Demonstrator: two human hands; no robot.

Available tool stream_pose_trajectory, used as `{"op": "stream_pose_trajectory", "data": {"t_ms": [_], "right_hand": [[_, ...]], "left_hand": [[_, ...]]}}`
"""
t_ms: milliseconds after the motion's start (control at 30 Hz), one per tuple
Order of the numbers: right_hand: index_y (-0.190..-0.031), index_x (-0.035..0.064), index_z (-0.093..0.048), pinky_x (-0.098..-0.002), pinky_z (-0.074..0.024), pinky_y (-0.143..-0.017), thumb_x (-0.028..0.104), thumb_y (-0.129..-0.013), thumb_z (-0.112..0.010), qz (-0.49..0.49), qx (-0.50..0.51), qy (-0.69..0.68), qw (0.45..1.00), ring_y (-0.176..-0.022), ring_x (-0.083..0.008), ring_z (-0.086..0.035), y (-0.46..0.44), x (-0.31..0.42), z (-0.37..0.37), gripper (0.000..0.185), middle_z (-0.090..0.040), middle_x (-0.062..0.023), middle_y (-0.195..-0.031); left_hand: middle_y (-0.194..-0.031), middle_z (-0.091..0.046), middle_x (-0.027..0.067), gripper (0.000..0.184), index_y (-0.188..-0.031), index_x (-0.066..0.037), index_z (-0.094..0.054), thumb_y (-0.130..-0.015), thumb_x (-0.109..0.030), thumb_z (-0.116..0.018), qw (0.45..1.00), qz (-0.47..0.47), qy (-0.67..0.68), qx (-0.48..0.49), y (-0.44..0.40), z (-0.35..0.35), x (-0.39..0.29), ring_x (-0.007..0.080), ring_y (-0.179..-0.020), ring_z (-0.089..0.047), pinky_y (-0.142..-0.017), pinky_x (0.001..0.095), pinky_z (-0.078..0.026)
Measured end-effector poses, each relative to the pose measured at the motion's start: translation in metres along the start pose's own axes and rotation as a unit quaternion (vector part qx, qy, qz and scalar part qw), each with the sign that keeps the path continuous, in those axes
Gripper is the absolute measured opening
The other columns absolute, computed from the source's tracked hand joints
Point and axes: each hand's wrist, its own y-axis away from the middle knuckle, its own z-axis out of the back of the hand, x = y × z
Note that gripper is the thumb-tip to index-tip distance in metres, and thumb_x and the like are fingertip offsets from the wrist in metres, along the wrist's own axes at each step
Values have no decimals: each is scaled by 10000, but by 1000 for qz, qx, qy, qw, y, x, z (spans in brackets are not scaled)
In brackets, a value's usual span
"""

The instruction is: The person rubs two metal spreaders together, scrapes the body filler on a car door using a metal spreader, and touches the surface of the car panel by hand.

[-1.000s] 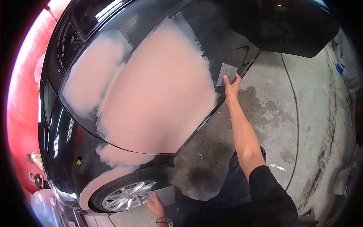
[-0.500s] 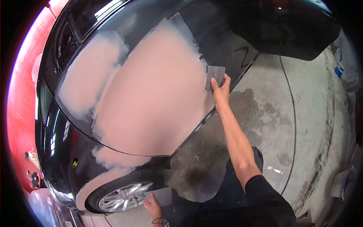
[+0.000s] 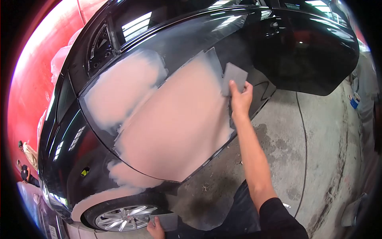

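My right hand grips a grey flat rectangular spreader, thumb on its face. The spreader is at the upper right edge of a broad pinkish putty patch on the black car door; whether it touches the door I cannot tell. Down by the front wheel, my left hand holds a second grey rectangular plate, thumb on top. A smaller putty patch lies to the left on the same door. More putty covers the fender and wheel arch.
A rear door stands at upper right. The silver-spoked wheel is below. A dark cable runs along the stained concrete floor. A blue-and-white can stands far right. Two people are at the far left.
My view has tilted up, so the car sits lower in it. The right hand has moved the spreader up along the putty's right edge. The left hand still holds its plate low down.
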Motion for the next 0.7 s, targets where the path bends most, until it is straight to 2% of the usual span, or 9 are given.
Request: {"op": "stream_pose_trajectory", "data": {"t_ms": [33, 67, 133, 233, 367, 500, 567, 667, 700], "right_hand": [[-1404, -91, -514, -405, -492, -1078, 312, -920, -858, -47, -30, -43, 998, -1239, -309, -642, -20, 2, -4, 717, -650, -249, -1361], [-1365, -106, -537, -399, -523, -1029, 290, -919, -860, -38, -73, 4, 997, -1184, -295, -671, -52, -15, -8, 679, -665, -244, -1335], [-1374, -95, -550, -389, -535, -1011, 280, -901, -872, -20, -41, -9, 999, -1156, -287, -690, -80, 11, -19, 684, -690, -230, -1304], [-1408, -17, -556, -402, -518, -1047, 277, -894, -857, 121, -20, 45, 991, -1190, -323, -694, -95, 53, -58, 664, -697, -220, -1323], [-1375, 31, -559, -425, -523, -1034, 280, -908, -845, 302, 115, 122, 939, -1197, -360, -698, -83, 106, -74, 601, -713, -223, -1284], [-1353, 26, -555, -416, -535, -1010, 277, -906, -853, 255, 107, 111, 955, -1162, -319, -705, -121, 97, -60, 593, -715, -213, -1259], [-1343, 17, -560, -406, -534, -1006, 278, -908, -852, 314, 124, 133, 932, -1159, -303, -701, -117, 98, -54, 586, -715, -192, -1260], [-1297, 55, -608, -410, -541, -941, 304, -906, -865, 163, 98, 97, 977, -1069, -262, -716, -113, 87, -41, 529, -732, -132, -1207], [-1279, 71, -623, -398, -542, -890, 315, -906, -869, 39, 95, 46, 994, -1026, -247, -717, -110, 80, -35, 509, -734, -113, -1184]], "left_hand": [[-1156, -777, 235, 424, -1198, 102, -740, -1082, -295, -648, 1000, 10, 7, 11, 2, 4, -8, 318, -1073, -725, -981, 448, -540], [-1176, -772, 244, 432, -1220, 101, -736, -1081, -299, -650, 999, 20, 14, 21, 4, 6, -14, 323, -1092, -724, -993, 448, -538], [-1188, -770, 248, 443, -1228, 103, -733, -1080, -307, -650, 999, 24, 35, 18, 6, 7, -23, 323, -1105, -723, -996, 455, -537], [-1192, -771, 250, 456, -1233, 104, -731, -1077, -317, -652, 999, 14, 49, 8, 8, 7, -27, 323, -1107, -727, -994, 462, -538], [-1165, -779, 245, 461, -1224, 105, -734, -1072, -324, -659, 998, -17, 60, 3, 8, 7, -26, 328, -1080, -737, -978, 467, -545], [-1160, -778, 255, 462, -1236, 107, -729, -1070, -318, -659, 998, -27, 55, -14, 11, 9, -34, 338, -1081, -739, -971, 464, -550], [-1168, -774, 263, 460, -1247, 111, -722, -1070, -309, -656, 997, -14, 67, -17, 8, 4, -25, 340, -1093, -736, -973, 460, -550], [-1027, -709, 153, 481, -1015, 115, -672, -1044, -364, -718, 986, -24, 165, -27, -15, -9, 45, 213, -893, -636, -781, 385, -530], [-1015, -709, 138, 461, -1012, 106, -676, -1049, -352, -713, 986, -28, 155, -55, -15, -13, 45, 199, -883, -633, -769, 376, -526]]}}
